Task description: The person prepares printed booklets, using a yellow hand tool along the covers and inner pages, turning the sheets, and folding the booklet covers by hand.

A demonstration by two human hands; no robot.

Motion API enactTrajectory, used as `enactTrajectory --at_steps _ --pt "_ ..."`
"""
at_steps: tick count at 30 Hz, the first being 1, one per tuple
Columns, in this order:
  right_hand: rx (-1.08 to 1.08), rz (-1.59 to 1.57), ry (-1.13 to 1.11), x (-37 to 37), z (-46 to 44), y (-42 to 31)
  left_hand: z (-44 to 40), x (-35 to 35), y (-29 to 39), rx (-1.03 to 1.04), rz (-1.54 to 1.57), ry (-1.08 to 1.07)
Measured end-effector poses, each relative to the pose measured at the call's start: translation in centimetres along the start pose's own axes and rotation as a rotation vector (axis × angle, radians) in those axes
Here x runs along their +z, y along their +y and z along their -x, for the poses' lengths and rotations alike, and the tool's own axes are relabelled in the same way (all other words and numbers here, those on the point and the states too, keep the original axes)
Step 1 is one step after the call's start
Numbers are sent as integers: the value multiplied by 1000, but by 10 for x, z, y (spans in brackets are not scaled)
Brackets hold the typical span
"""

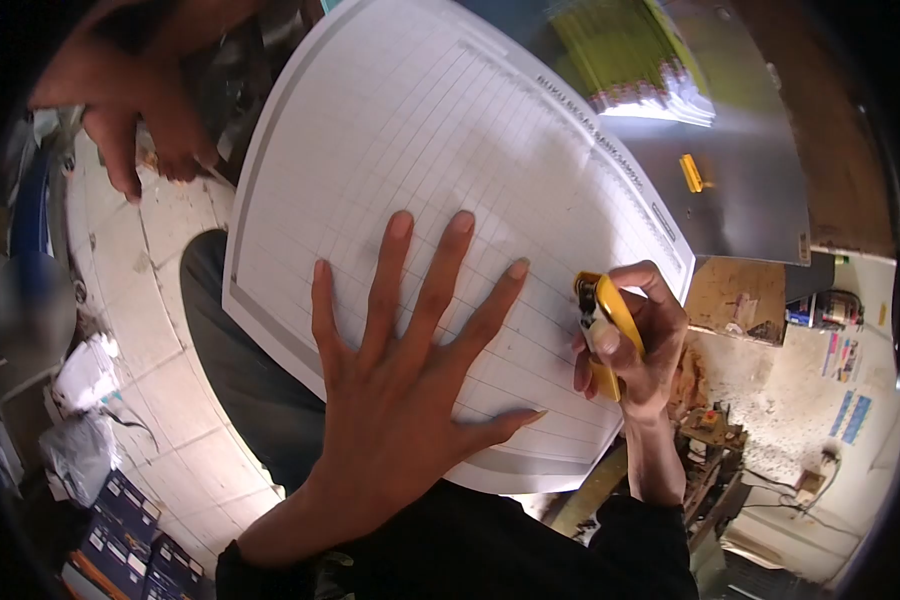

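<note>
My left hand point(395, 400) lies flat on a large stack of white printed ledger sheets point(370, 140), palm down and fingers spread. Ruled lines and columns cover the top sheet, with a printed heading along its far right edge. At the right side of the sheets, my right hand point(650, 340) is closed around a yellow stapler-like hand tool point(620, 310). The tool has a black and metal front end; its exact kind is not clear. My right fingers and thumb hide part of its body. The sheets rest partly over my dark-clothed leg point(245, 350).
Another person's hand point(155, 125) is at the upper left. A metal surface point(740, 215) at the upper right carries a small yellow object point(692, 172) and a green-and-white stack point(630, 60). Dark boxes point(120, 535) and plastic bags point(80, 450) are on the tiled floor point(185, 400) at left.
</note>
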State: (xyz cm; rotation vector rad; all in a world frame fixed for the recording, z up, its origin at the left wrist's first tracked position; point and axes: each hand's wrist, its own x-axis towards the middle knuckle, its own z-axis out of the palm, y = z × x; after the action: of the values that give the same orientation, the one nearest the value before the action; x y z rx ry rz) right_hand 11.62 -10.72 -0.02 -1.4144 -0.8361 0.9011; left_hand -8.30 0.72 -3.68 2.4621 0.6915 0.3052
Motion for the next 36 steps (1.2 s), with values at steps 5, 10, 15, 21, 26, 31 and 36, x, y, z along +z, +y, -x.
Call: enactTrajectory --at_steps 5,10,15,21,26,31,36 --pt "70 9 22 -2 4 -2 5 -8 3 21 -71 -37" --pt "175 13 31 1 7 -14 49 -21 39 346 -122 -315" --pt "78 -79 48 -11 11 -24 42 -4 25 520 -453 -327" --pt "-557 -160 644 -73 53 -97 24 -50 18 903 -434 139" --pt "-777 -284 880 -111 67 -119 -29 -119 50 787 -495 302" --pt "-690 -337 941 -116 62 -99 -83 -206 76 366 -240 606" --pt "-673 -261 1009 -115 73 -86 -87 -313 50 291 128 695"
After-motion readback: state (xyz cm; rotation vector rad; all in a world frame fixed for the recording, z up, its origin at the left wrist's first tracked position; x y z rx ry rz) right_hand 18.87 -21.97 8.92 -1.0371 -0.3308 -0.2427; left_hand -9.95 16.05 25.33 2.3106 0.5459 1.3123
